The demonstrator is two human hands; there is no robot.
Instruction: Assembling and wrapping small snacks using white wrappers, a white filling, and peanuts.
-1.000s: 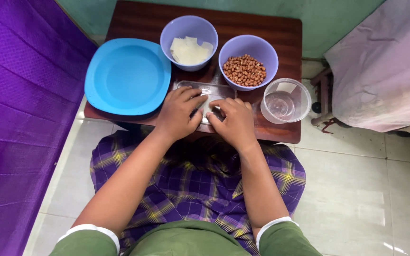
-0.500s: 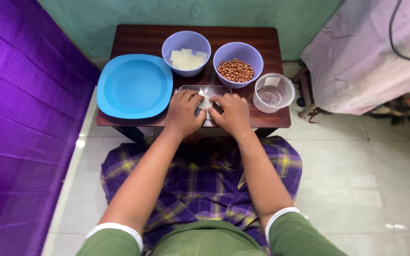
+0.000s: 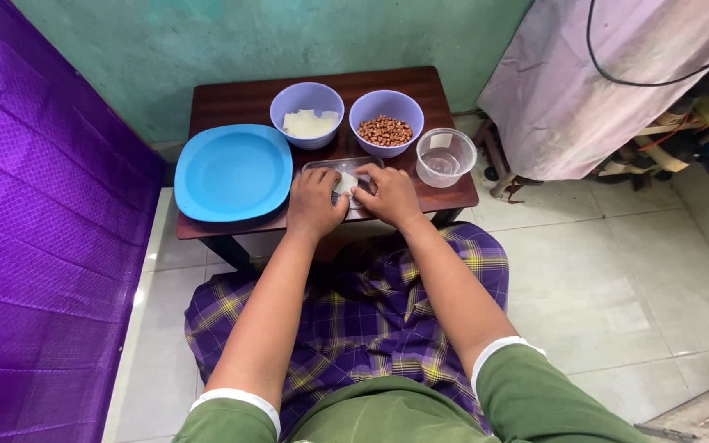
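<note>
Low dark wooden table (image 3: 231,102): left hand (image 3: 315,203) and right hand (image 3: 389,194) pinch a small white sheet (image 3: 345,181) over a clear flat plastic tray (image 3: 322,166) at the near edge. Round blue plastic plate (image 3: 233,172) at nine o'clock overhangs that edge; purple bowl of white pieces (image 3: 308,114) and purple bowl of peanuts (image 3: 386,119) at twelve, clear plastic cup (image 3: 445,157) at three, bare tabletop behind.

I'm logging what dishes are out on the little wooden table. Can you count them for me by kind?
Purple bowls: 2, one with white pieces and one with peanuts
Blue plate: 1
Clear round cup: 1
Clear flat tray, under both hands: 1
Total: 5
</note>
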